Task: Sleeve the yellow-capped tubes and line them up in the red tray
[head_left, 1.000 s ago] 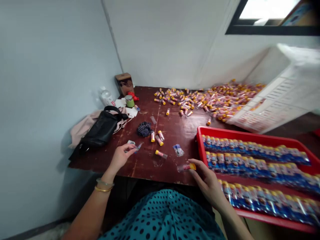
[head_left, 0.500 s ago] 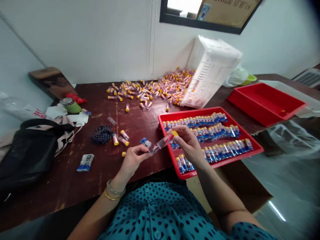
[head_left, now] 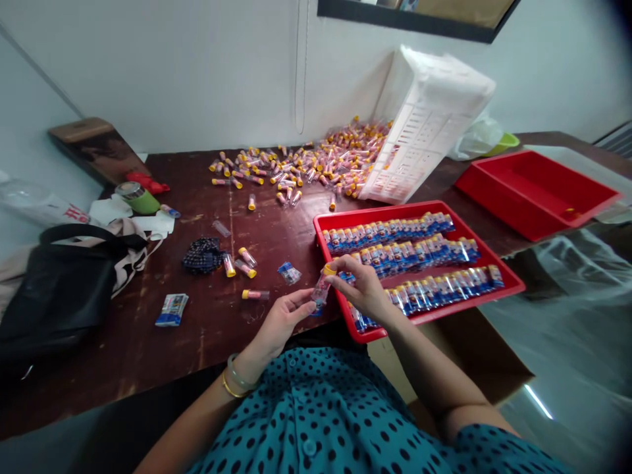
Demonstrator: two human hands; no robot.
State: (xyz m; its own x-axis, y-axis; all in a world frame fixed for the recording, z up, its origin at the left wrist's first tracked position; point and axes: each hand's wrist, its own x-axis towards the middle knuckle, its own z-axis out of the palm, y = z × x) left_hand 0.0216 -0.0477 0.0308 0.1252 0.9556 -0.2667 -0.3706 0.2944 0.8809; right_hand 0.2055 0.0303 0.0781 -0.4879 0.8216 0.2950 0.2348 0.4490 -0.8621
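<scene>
A small clear tube (head_left: 320, 289) with a yellow cap and pinkish contents slants between my hands, close to the tray's near left corner. My right hand (head_left: 359, 288) pinches it at the capped upper end. My left hand (head_left: 289, 316) has thumb and fingers closed at its lower end. A bit of blue printed film (head_left: 317, 309) shows by the left fingertips; whether it is around the tube or behind it I cannot tell. Rows of blue-wrapped tubes (head_left: 419, 257) with yellow caps fill much of the red tray (head_left: 513, 288) to the right.
Loose tubes (head_left: 306, 164) are heaped at the back beside a tilted white crate (head_left: 415, 131). Nearer lie a few tubes (head_left: 255, 295), a crumpled blue packet (head_left: 289, 272) and a flat blue stack (head_left: 172, 310). A black bag (head_left: 64, 289) sits left, another red tray (head_left: 543, 191) far right.
My left hand has moved right, up against the lower end of the tube. My right hand has brought the tube slightly left and down, tilting it steeper. The view has shifted a little.
</scene>
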